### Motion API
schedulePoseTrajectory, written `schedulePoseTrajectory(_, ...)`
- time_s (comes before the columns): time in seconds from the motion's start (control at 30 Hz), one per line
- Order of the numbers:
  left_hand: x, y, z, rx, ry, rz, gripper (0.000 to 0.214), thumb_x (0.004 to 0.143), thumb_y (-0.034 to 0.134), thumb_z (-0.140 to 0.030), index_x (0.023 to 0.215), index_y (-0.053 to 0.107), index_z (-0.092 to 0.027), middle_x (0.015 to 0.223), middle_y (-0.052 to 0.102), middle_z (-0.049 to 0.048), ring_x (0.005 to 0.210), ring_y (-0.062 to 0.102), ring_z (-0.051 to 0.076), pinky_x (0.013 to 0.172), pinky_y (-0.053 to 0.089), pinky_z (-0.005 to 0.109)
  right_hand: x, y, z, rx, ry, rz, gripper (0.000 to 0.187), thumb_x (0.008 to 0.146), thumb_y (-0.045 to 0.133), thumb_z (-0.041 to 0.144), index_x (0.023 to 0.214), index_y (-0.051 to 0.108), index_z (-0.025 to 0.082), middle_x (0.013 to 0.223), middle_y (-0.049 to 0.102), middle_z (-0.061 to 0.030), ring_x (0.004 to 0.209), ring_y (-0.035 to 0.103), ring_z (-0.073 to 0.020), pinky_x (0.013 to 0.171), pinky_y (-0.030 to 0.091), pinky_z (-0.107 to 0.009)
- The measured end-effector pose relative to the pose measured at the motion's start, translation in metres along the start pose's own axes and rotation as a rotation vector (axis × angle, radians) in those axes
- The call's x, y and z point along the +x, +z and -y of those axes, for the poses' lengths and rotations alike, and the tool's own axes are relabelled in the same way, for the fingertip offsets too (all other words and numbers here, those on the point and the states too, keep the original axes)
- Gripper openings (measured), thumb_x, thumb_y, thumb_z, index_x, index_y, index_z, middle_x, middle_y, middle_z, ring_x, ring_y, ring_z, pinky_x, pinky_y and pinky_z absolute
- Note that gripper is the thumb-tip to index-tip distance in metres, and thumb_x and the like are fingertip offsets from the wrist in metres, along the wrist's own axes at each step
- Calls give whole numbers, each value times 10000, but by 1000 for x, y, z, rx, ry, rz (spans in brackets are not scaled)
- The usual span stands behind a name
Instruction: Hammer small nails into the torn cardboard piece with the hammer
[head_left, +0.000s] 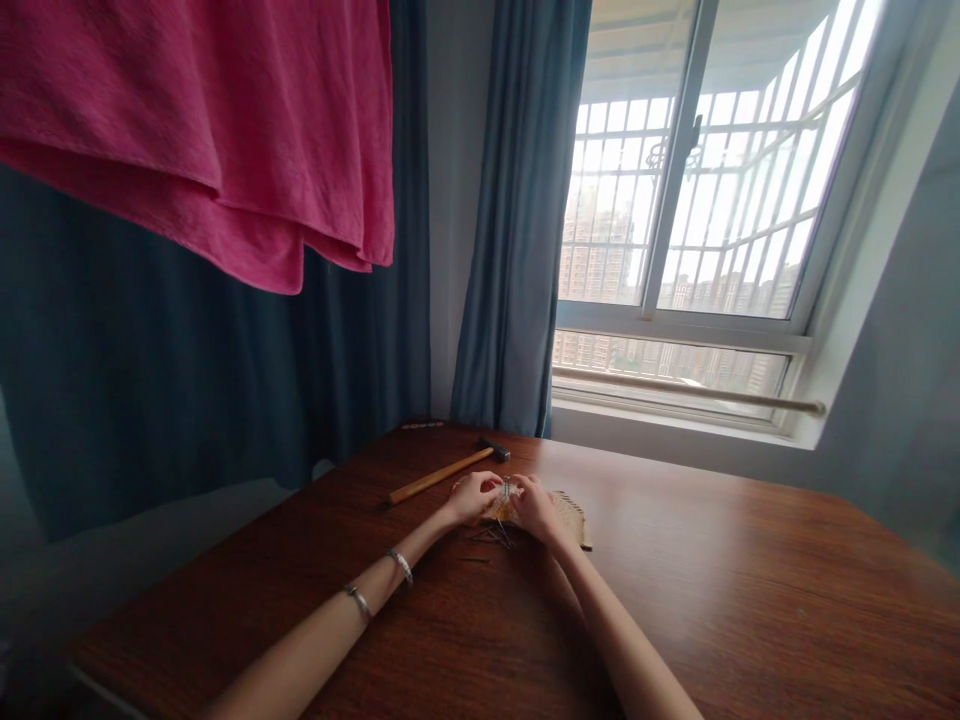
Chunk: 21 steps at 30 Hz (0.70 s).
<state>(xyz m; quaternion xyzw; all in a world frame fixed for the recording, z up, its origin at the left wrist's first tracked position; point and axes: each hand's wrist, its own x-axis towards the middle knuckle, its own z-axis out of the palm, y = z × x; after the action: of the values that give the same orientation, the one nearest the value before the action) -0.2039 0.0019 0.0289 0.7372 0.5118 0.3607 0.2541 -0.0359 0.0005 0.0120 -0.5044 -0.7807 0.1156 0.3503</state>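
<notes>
Both hands meet over a small tan wooden board [574, 518] with a rounded edge and rows of small dark marks or nails along it. My left hand [474, 498] is at the board's left side, its thumb and fingertips drawn together. Opposite it, my right hand [534, 506] has its fingers closed near a few thin, upright metal nails [507, 486] between the hands. What exactly lies in each pinch is too small to tell. Several loose nails [495, 536] lie in front of the board. Behind my left hand rests a hammer [442, 475] with a wooden handle and dark head.
The brown wooden table [712, 590] has a row of small round pale objects [422, 425] at its far corner. Blue curtains [510, 220] hang behind it. A pink towel [225, 140] hangs at upper left. A barred window [675, 310] is at right.
</notes>
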Motion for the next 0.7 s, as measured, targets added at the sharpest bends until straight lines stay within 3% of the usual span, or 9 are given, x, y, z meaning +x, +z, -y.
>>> schedulePoseTrajectory(0.1,4,14,5,-47,31,-67,296,737,548,-279,967,672,-140,933,701,61,840,631,169,759,467,237,-4,8,0,11,-21,-26,314,829,466,152,1102,616,189,1022,615,-82,917,572,-158,816,407,-223)
schedulePoseTrajectory(0.27,9,25,14,-52,1,-145,203,722,536,-225,828,690,-147,863,712,38,826,641,155,775,470,224,-6,18,3,-9,43,-97,237,837,443,159,955,646,186,954,632,-77,901,573,-174,788,401,-234)
schedulePoseTrajectory(0.7,8,26,9,-62,-35,-184,196,731,544,-296,781,660,-146,802,701,37,760,650,164,688,486,232,-6,20,12,-61,182,-163,158,858,440,228,879,596,226,903,657,-57,845,588,-185,701,372,-248)
